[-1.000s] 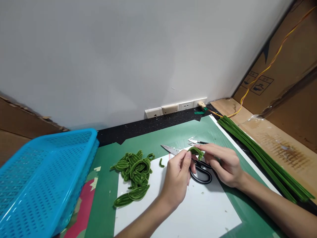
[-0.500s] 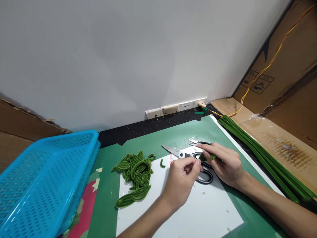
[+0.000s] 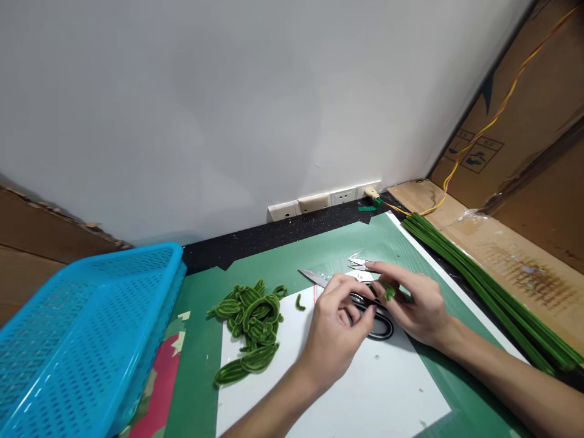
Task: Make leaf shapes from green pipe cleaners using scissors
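Note:
My right hand (image 3: 417, 304) pinches a small bent piece of green chenille stem (image 3: 387, 291) between thumb and fingers; part of it is hidden behind them. Close on its left, my left hand (image 3: 337, 328) has thumb and index finger parted, with nothing visible between them. Beneath both hands lie scissors with black handles (image 3: 381, 328), their blade pointing left. A small pair of snips (image 3: 358, 263) rests just beyond my right fingertips. On the left of the white sheet (image 3: 356, 389) is a pile of leaf-shaped green chenille pieces (image 3: 255, 313), with one short loose bit (image 3: 300, 302) beside it.
A blue plastic basket (image 3: 91, 316) stands at the left. Long green chenille stems (image 3: 479, 286) lie bundled along the right edge of the green mat (image 3: 196, 340). Sockets (image 3: 314, 202) line the wall's base, with a yellow cord (image 3: 490, 121) running up the cardboard at right.
My left thumb and index finger have parted, after being pinched together at the green piece. My right hand has stayed nearly in place, still holding it.

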{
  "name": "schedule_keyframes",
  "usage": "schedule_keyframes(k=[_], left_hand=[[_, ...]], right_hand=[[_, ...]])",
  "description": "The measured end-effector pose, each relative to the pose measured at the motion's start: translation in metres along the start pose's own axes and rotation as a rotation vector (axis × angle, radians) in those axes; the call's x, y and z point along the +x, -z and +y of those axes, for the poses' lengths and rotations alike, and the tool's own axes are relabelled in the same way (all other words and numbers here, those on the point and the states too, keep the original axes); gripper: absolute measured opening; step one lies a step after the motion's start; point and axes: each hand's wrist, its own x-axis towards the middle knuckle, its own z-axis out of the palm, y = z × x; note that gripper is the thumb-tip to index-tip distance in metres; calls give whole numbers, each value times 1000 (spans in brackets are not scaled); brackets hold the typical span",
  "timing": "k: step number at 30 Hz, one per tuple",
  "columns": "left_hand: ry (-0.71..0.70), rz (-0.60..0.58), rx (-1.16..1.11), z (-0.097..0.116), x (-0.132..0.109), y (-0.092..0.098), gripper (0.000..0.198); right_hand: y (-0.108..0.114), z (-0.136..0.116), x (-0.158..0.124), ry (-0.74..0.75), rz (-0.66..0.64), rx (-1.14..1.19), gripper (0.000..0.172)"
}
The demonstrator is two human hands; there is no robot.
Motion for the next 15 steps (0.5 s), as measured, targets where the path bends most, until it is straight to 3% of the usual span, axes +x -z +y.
schedule_keyframes(k=[4, 9, 15], left_hand=[[-42, -13, 15, 1, 0, 1, 17], [-21, 46, -126, 0, 4, 1, 10], [-12, 63, -238, -3, 4, -1, 17]], right_hand=[[3, -4, -1, -38, -24, -9, 37], [1, -5, -2, -74, -94, 84, 49], [-1, 0, -5, 14, -84, 78, 50]])
